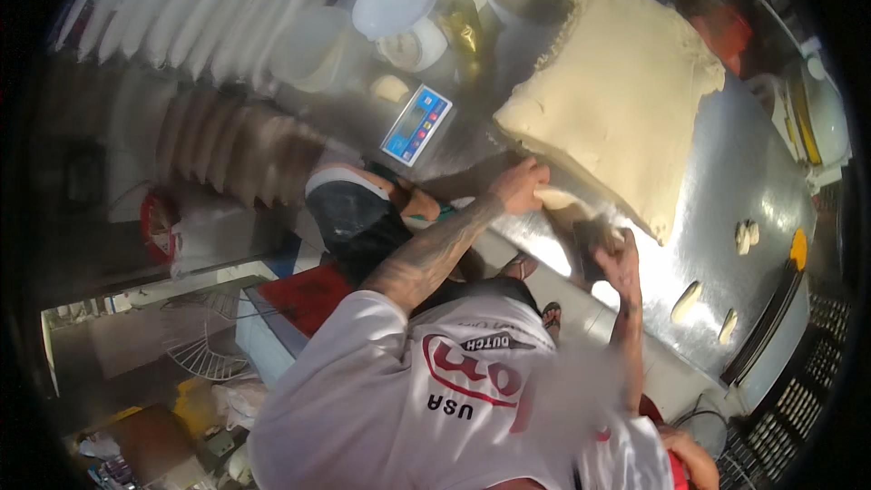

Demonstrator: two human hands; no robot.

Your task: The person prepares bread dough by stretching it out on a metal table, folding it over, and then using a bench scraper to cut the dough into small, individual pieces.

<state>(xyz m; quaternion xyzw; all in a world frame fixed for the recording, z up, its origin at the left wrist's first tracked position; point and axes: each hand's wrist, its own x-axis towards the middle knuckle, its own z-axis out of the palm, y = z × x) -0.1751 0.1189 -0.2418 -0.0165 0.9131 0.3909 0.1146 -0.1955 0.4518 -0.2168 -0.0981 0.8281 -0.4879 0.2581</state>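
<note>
A large pale dough slab (610,95) lies on the steel table (694,277). My left hand (520,186) is closed on one end of a narrow dough strip (564,200) along the slab's near edge. My right hand (620,263) is near the strip's other end, its fingers blurred; I cannot tell whether they grip it. A small digital scale (415,124) stands left of the slab, with a dough lump (390,87) behind it. Several small dough pieces (686,302) lie to the right.
Containers (395,4) and a yellow bottle (463,32) stand at the back, bowls (821,127) at the right. Stacked white layers (181,9) fill the upper left. Another person's bent leg (349,213) is beside my left arm; another person's hand (689,458) shows at lower right.
</note>
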